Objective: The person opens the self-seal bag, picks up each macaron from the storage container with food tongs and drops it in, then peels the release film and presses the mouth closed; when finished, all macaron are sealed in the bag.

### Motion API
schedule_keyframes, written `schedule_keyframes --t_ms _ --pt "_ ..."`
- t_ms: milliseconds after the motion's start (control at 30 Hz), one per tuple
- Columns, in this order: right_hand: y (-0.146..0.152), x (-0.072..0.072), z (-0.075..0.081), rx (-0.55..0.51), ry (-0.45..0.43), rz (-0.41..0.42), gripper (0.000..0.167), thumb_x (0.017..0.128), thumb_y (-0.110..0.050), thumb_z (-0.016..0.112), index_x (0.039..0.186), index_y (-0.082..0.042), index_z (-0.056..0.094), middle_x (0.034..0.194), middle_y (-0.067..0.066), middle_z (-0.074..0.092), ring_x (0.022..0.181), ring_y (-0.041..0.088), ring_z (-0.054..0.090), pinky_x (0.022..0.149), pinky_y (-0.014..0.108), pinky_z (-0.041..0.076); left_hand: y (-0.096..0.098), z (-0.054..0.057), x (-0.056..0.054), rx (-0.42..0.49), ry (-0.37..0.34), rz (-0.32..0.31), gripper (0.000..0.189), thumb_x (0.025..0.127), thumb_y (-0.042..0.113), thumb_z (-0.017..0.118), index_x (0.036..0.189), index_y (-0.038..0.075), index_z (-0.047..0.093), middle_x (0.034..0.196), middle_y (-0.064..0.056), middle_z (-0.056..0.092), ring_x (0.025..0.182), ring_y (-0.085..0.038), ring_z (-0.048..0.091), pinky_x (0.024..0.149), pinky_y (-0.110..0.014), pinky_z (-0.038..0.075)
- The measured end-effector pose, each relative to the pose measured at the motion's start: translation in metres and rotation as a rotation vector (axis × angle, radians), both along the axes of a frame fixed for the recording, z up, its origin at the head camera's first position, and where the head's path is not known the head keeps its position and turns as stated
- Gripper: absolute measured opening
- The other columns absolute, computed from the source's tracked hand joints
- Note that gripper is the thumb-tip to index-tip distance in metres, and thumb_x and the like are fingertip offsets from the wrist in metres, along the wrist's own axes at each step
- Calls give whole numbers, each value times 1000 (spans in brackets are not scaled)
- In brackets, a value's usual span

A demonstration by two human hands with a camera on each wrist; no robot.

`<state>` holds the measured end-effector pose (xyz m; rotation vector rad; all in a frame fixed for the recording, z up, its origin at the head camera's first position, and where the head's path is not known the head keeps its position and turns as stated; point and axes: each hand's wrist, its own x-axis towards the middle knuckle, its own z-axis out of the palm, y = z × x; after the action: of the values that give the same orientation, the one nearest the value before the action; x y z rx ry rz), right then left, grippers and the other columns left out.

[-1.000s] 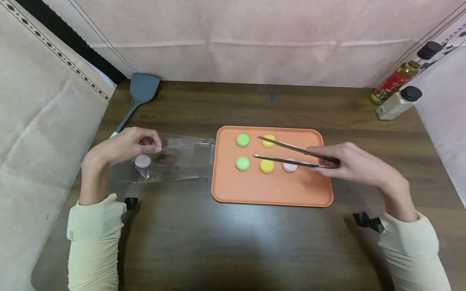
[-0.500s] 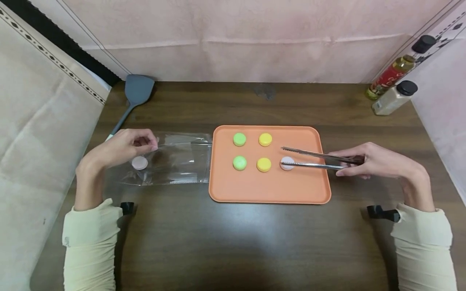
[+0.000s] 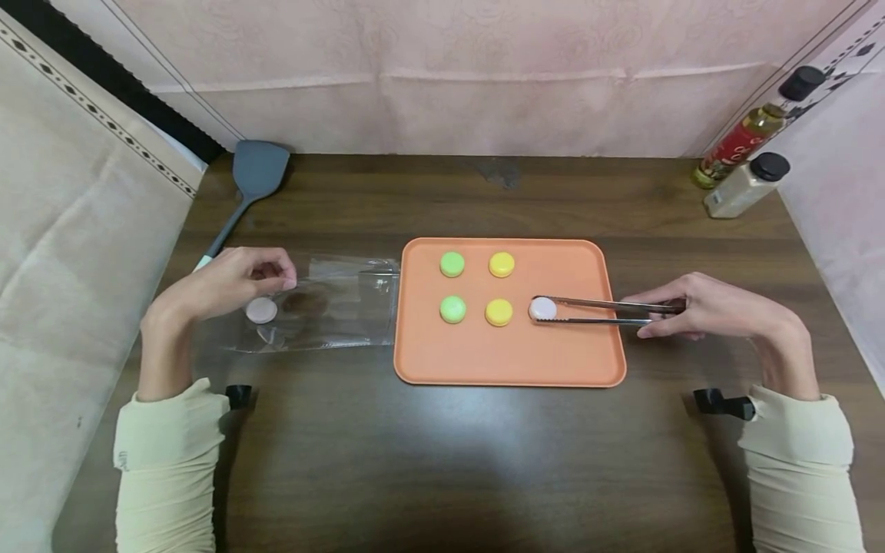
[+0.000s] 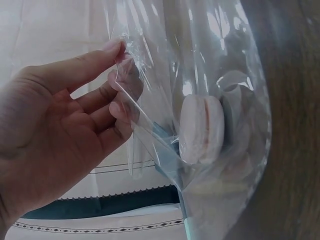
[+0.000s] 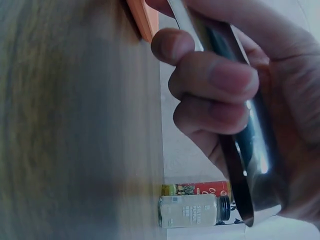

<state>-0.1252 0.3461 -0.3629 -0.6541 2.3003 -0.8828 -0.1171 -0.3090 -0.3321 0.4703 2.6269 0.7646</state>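
Note:
An orange tray (image 3: 512,361) on the dark wooden table holds two green macarons (image 3: 452,263), two yellow macarons (image 3: 501,263) and a pale pink macaron (image 3: 542,308). My right hand (image 3: 698,307) grips metal tongs (image 3: 601,311) (image 5: 240,150), and their tips close around the pink macaron. My left hand (image 3: 228,280) (image 4: 65,130) pinches the edge of a clear plastic bag (image 3: 332,303) (image 4: 200,75) lying left of the tray. Inside the bag lie a pink macaron (image 3: 261,309) (image 4: 202,129) and a brown one (image 3: 304,301).
A grey spatula (image 3: 249,184) lies at the table's far left corner. An oil bottle (image 3: 750,138) and a spice jar (image 3: 743,188) (image 5: 192,211) lean at the far right. Cloth-covered walls enclose the table on three sides.
My right hand has drawn the tongs back to the right, from over the yellow macarons, and closed their tips on the pink macaron. The left hand has kept its hold on the bag.

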Motion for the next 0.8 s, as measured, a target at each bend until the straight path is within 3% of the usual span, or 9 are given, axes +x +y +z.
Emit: schedule_keyframes --t_ms 167,433,800 --pt "-2 1 2 5 26 15 39 102 -18 80 140 -15 76 63 -13 47 50 4 45 46 31 44 -2 1 2 2 -3 7 11 112 7 62 109 9 72 99 -4 70 86 -15 62 74 -25 49" --pt "-1 2 4 20 34 22 37 103 -21 80 140 -19 76 63 -15 43 50 2 44 46 31 44 -2 3 1 16 14 -4 13 111 4 61 108 9 73 100 -4 71 86 -14 63 75 -24 50" --pt "-15 6 12 -22 6 110 34 105 -22 77 139 -21 77 69 -17 48 54 -1 45 47 28 45 -2 4 1 8 -16 -5 14 111 4 59 109 9 72 99 -7 71 88 -17 63 76 -26 51"
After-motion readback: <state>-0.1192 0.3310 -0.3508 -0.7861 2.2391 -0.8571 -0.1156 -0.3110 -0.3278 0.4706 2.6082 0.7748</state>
